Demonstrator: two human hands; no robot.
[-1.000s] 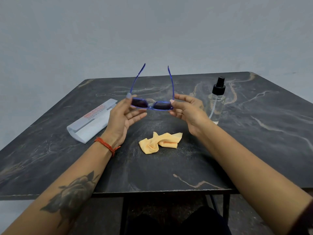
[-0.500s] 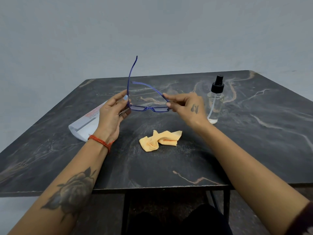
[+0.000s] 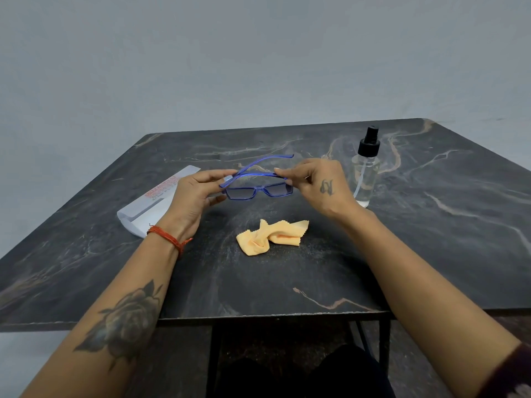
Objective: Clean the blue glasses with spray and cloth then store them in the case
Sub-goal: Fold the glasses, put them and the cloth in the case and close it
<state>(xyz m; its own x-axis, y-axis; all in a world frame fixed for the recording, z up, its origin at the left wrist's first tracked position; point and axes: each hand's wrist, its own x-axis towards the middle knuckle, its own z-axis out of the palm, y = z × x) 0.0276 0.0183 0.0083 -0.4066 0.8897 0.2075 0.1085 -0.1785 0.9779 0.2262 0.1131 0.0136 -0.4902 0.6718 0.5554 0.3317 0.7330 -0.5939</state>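
- Above the middle of the desk (image 3: 431, 254), the blue glasses (image 3: 258, 191) are being held up in the air, clear of the surface, lenses facing the camera.
- One end of the frame is being pinched by the left hand (image 3: 195, 193), thumb on top and fingers curled underneath; the other end is being pinched by the right hand (image 3: 319, 188) between thumb and fingertips. Nothing else is being held by either one.
- The long axis of the frame is being kept running left to right, straight across between the two hands. One temple arm is being laid flat along the top of the frame, and the other is sticking out at a slant toward the far right, looks only partly folded.
- The case (image 3: 152, 205) is lying on the desk just behind and beside the left hand, so that hand is probably being favoured for any reach to it.
- The spray bottle (image 3: 366, 170) is standing upright just past the right hand, and the orange cloth (image 3: 270, 237) is lying crumpled on the desk right below the glasses, near both hands.
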